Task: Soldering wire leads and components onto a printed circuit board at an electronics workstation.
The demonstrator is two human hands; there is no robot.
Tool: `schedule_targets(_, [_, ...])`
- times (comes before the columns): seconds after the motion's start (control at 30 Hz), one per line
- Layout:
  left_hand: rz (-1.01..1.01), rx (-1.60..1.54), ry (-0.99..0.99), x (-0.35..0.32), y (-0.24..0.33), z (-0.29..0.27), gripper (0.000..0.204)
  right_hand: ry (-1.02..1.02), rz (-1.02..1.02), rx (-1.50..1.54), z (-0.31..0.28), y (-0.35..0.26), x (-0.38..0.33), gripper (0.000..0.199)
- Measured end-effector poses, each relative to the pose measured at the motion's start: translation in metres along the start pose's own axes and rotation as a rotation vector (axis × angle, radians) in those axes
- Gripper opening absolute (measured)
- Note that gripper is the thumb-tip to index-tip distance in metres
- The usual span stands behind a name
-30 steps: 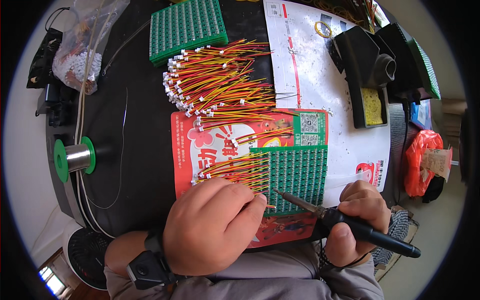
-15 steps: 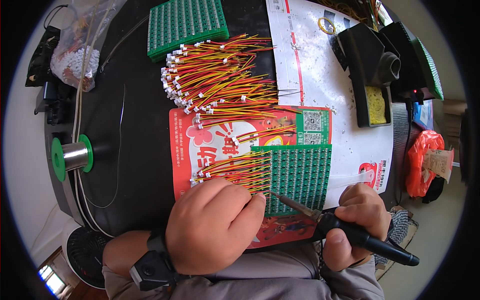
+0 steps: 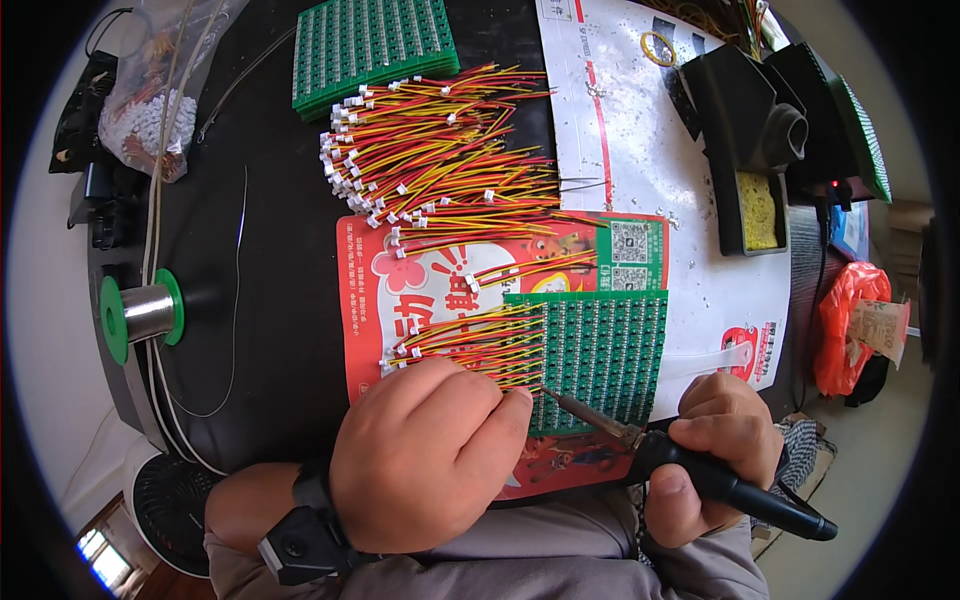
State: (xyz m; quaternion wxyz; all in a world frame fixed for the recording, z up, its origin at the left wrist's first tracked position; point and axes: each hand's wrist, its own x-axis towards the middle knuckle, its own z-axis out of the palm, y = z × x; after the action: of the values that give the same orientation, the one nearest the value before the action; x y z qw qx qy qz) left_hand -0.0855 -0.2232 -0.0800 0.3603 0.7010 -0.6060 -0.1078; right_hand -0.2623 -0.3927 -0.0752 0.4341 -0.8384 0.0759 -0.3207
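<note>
A green panel of small circuit boards lies in front of me. Along its left edge runs a row of red and yellow wire leads with white plugs at their far left ends. My left hand is closed, thumb and fingers pinched at the panel's lower left edge on a wire lead, most of which the hand hides. In my right hand is a soldering iron with a black handle. Its tip touches or nearly touches the panel's left edge, just beside my left thumb.
Beyond the panel lies a heap of wire leads, with a stack of green panels behind. A solder spool stands left, its strand looping over the black table. At right is an iron stand with a yellow sponge.
Hardly anything differs: the iron's tip and my two hands keep their places at the panel's left edge. The view has shifted very slightly.
</note>
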Motion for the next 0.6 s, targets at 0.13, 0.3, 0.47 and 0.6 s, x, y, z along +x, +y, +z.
schedule_targets(0.13, [0.001, 0.000, 0.001, 0.0007, -0.0003, 0.0009, 0.024, -0.005, 0.014, -0.003, -0.0005, 0.0004, -0.0019, 0.028])
schedule_targets(0.3, [0.003, 0.005, -0.017, 0.0008, 0.0010, -0.0021, 0.025, 0.013, 0.014, 0.053, -0.0052, 0.0009, -0.0032, 0.029])
schedule_targets(0.47, [-0.009, -0.017, 0.035, 0.0012, 0.0014, 0.0039, 0.026, 0.042, 0.014, 0.054, -0.0016, 0.0021, -0.0054, 0.029])
schedule_targets(0.6, [-0.015, -0.048, 0.091, 0.0020, 0.0053, 0.0039, 0.026, 0.038, 0.012, 0.059, -0.0025, 0.0020, -0.0050, 0.028])
